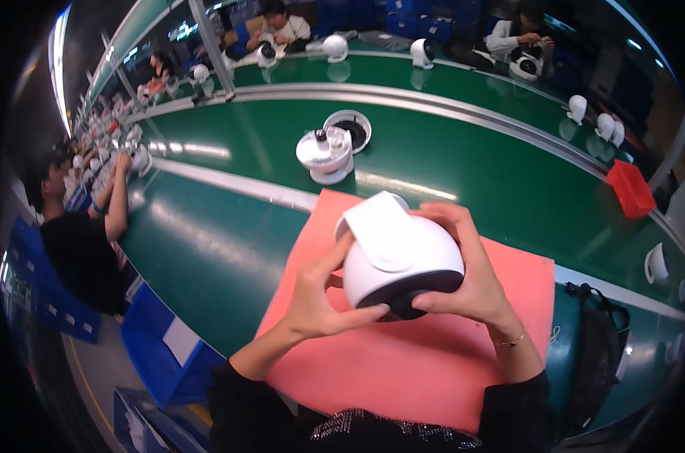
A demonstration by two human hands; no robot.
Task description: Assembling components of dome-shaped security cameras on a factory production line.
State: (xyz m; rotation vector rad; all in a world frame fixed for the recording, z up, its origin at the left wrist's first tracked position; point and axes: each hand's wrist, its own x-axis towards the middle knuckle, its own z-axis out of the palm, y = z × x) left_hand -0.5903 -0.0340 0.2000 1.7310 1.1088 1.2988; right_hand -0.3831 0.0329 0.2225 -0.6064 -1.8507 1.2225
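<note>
In the head view, the left hand (312, 294) and the right hand (474, 275) were both clamped on a white, ball-shaped plastic device with a glossy black front (444, 249), gripping it from opposite sides. Both thumbs pressed near the lower rim of the black front, which was turned toward the person, while a flat white plastic arm with a rounded end (384, 230) ran over the upper left of the ball. The device was held above the far part of a pink rectangular mat (448, 385), between the mat's left and right edges. Beyond the mat's far left corner, on a glossy green belt (252, 136), sat a white round-based unit with a clear top (327, 158), just beside a white round shell with a black interior (357, 123). Near the belt's far edge at the right lay a red plastic bin (631, 189). On the green worktop (199, 241), just beyond the mat's right edge, lay a black fabric bag (595, 362). A co-worker in a black top (82, 257) was at the worktop's left edge.
</note>
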